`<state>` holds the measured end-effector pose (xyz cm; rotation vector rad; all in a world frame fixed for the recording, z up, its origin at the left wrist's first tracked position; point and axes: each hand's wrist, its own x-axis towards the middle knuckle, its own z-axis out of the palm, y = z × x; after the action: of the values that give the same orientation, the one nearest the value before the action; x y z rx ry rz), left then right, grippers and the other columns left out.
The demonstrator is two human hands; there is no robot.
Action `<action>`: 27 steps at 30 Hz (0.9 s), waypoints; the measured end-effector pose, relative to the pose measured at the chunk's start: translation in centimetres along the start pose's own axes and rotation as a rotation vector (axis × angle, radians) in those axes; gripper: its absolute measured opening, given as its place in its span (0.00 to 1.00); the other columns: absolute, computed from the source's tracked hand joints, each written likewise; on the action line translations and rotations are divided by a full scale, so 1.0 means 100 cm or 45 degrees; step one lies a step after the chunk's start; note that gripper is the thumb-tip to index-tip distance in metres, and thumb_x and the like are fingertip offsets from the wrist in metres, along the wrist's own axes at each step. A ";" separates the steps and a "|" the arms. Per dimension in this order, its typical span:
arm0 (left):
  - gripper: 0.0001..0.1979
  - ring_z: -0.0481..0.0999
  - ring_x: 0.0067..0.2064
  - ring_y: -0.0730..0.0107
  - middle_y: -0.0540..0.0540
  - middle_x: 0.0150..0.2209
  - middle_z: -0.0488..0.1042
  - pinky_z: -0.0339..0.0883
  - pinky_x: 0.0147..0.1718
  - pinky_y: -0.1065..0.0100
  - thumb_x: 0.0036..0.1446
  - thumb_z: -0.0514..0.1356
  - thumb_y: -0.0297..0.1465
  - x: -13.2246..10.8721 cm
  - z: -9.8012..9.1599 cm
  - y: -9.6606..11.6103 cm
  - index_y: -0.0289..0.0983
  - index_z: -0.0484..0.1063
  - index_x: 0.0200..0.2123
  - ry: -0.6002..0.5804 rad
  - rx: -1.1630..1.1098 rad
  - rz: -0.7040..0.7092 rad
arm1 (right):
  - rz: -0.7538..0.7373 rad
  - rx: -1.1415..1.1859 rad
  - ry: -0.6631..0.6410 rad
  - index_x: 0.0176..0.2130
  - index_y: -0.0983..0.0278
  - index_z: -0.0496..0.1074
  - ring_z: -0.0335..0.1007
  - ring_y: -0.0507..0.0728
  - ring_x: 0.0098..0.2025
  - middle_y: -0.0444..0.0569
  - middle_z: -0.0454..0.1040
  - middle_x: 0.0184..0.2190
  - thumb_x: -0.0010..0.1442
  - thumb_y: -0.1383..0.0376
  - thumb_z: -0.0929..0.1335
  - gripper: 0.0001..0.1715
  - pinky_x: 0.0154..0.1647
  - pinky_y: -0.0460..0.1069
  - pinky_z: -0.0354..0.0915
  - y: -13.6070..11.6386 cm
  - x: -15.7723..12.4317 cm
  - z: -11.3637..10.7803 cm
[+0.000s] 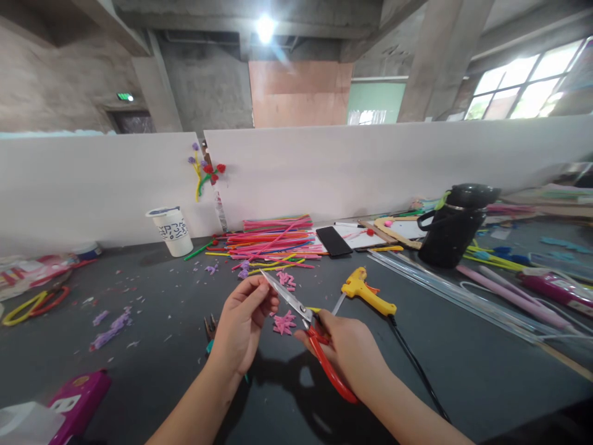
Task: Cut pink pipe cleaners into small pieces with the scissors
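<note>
My right hand (348,347) grips red-handled scissors (290,298), with the blades pointing up and to the left. The blade tips are at the fingertips of my left hand (245,321). Thumb and forefinger of that hand are pinched together, and whatever lies between them is too small or hidden to make out. Below the blades, a pile of short pink pieces (284,322) lies on the dark table, and more pink pieces (286,281) lie just beyond. Partly behind my left wrist are pliers (210,327) with teal handles.
A yellow glue gun (365,293) with a black cord lies right of my hands. Behind are colourful pipe cleaners (273,241), a phone (333,241), a white cup (171,232) and a black jug (451,228). Purple scraps (111,327) and a magenta power strip (81,398) are left.
</note>
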<state>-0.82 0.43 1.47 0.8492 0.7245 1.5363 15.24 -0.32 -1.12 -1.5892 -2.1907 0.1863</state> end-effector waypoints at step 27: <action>0.06 0.64 0.27 0.70 0.50 0.24 0.66 0.55 0.27 0.71 0.50 0.52 0.29 -0.012 0.004 -0.016 0.38 0.66 0.24 -0.318 1.453 0.367 | 0.325 1.390 -0.124 0.25 0.63 0.61 0.53 0.46 0.12 0.34 0.56 0.11 0.48 0.59 0.64 0.09 0.14 0.42 0.55 -0.009 0.011 -0.006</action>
<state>0.43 -0.59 0.18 2.0107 1.3503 1.1324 14.39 0.36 0.03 -1.1627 -1.4291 1.2900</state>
